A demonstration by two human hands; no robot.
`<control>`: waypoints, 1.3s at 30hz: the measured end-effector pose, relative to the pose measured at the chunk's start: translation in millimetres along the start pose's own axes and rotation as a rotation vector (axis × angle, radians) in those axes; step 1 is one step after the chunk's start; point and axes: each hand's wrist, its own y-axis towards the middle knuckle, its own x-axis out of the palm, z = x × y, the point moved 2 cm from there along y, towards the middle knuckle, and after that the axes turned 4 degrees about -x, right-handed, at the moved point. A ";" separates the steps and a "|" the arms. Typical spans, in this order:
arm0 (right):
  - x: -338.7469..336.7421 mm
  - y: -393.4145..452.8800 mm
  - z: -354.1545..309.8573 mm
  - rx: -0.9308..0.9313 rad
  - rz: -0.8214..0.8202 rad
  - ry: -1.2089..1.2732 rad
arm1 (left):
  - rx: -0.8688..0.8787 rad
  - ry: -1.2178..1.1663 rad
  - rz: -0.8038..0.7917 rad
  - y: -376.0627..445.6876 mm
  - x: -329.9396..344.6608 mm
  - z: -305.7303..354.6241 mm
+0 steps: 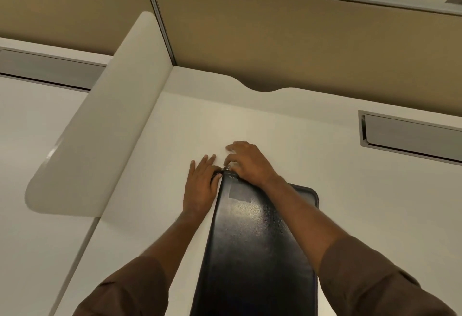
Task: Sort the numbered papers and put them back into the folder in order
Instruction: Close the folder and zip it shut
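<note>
Both hands meet at the far corner of the folder [255, 245] — left hand [200, 188] lies flat beside it, right hand [247, 161] pinches the zipper pull [227, 167]. It lies closed on the desk [325, 178]; no papers show, so sorting seems not started.

An office cubicle: tan fabric partition panels [300, 40] along the frame's top, a white desk [350, 203] below.
</note>
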 end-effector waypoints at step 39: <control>-30.5 -228.6 85.5 0.325 0.308 -0.093 | -0.113 -0.077 0.076 0.5 -9.1 16.2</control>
